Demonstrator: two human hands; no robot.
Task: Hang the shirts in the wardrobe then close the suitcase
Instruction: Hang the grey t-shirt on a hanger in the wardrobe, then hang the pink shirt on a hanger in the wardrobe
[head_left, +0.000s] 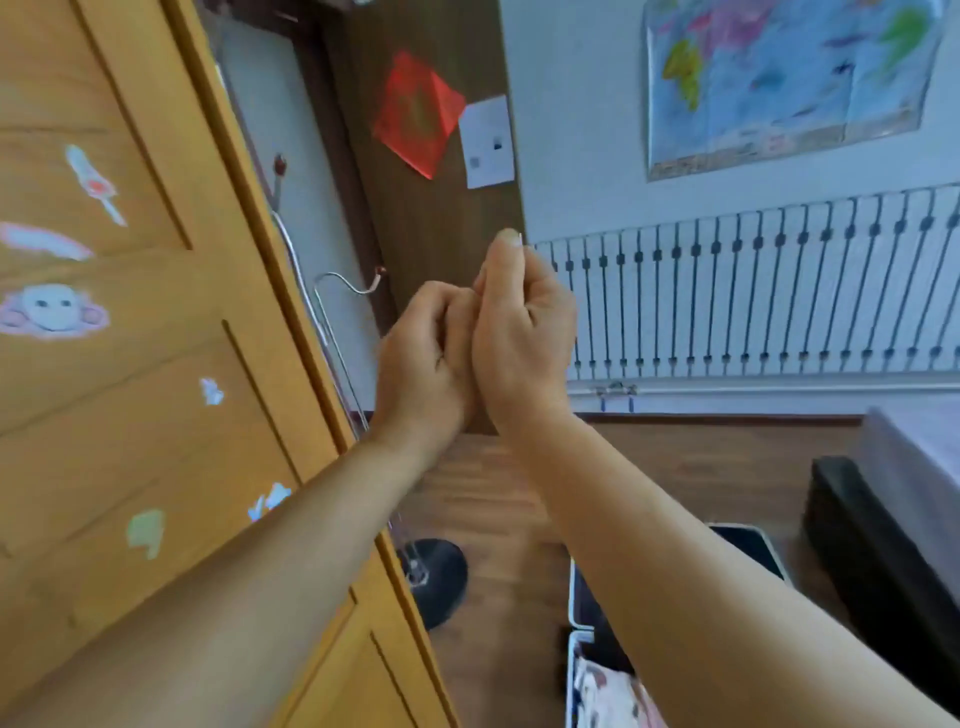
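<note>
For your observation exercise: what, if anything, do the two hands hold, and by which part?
Cannot be told: left hand and right hand are curled together; no held thing shows.

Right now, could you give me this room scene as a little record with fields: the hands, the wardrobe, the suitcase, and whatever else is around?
left hand: raised, fingers curled, pressed against the right hand; nothing visibly held
right hand: raised, fingers curled, thumb up; whether it pinches anything is unclear
wardrobe door: wooden, stickers on it
suitcase: open on the floor, bottom right, patterned cloth inside
coat stand: metal, beside the wardrobe, hooks bare
radiator: white, on the far wall
map: on the wall above the radiator
</note>
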